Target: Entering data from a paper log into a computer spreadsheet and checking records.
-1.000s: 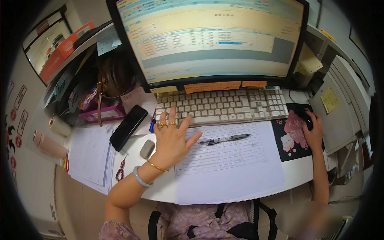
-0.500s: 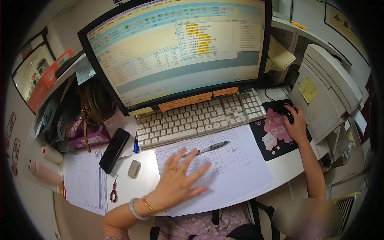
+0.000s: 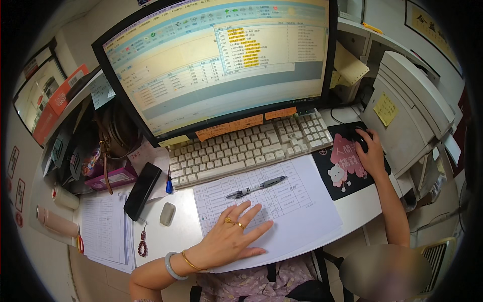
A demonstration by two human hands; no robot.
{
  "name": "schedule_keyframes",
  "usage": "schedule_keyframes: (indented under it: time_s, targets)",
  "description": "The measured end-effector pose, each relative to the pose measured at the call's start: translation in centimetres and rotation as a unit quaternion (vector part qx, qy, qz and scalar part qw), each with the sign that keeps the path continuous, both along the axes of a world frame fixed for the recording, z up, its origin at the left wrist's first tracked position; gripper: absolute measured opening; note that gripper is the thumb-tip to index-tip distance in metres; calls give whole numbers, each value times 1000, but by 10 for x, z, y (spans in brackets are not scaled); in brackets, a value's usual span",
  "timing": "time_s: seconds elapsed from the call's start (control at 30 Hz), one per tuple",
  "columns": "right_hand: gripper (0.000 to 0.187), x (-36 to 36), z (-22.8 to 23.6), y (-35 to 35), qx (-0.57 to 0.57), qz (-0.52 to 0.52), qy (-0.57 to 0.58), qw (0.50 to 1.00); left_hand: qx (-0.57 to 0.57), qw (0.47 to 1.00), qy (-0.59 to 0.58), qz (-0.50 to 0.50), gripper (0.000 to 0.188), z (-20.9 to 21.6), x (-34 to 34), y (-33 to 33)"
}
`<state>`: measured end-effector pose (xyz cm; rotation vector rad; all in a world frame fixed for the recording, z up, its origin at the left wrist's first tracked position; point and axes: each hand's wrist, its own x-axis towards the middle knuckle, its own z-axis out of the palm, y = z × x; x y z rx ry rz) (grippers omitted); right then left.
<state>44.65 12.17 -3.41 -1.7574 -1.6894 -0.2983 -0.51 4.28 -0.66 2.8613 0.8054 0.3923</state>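
My left hand (image 3: pixel 232 236) rests over a printed table sheet (image 3: pixel 297 221), fingers spread and holding nothing. It wears gold rings, a gold bangle and a pale bangle. Just beyond its fingertips a grey-and-black pen (image 3: pixel 257 187) lies across the sheet. On a black mouse pad (image 3: pixel 336 190) with a pink picture, my right hand (image 3: pixel 373 157) curls over a dark computer mouse (image 3: pixel 361 143), which it mostly hides. Above the sheet sits a cream keyboard (image 3: pixel 241 157), untouched. Behind it a large monitor (image 3: pixel 211 108) displays a list with yellow-highlighted text.
Left of the sheet lie a black phone (image 3: pixel 143 191) with a beaded strap, a grey oval object (image 3: pixel 167 214) and a blue pen (image 3: pixel 169 184). Farther left are stacked papers (image 3: pixel 103 226), a pink bottle (image 3: pixel 56 220) and a brown bag (image 3: pixel 115 128). A bulky pale machine (image 3: pixel 410 103) stands at right.
My left hand has drawn back toward me and slightly right, leaving the whole pen uncovered. My right hand stays on the mouse. The view has shifted slightly.
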Motion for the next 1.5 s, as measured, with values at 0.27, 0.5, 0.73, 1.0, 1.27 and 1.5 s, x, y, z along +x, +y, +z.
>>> schedule_keyframes:
  time_s: [0.27, 0.5, 0.73, 1.0, 1.27, 1.5]
  targets:
    - [39, 4, -2, -1, -14, -29, 4, 999, -42, 996, 9, -74, 57, 4, 2, 0]
    - [39, 5, -3, 1, -12, -25, 5, 1000, -50, 994, 19, -98, 54, 6, 2, 1]
    - [39, 6, -6, 1, -3, -22, -1, 1000, -35, 995, 7, -91, 53, 6, 3, 1]
    - [39, 5, -6, 1, -7, -24, -9, 1000, -23, 995, 9, -96, 54, 3, 2, 1]
    - [38, 10, -8, 6, -9, -9, -21, 1000, -46, 996, -2, -77, 56, 1, 2, 2]
    - [40, 4, 4, 1, 48, -22, -132, 990, -46, 998, -2, -39, 53, -2, 1, 3]
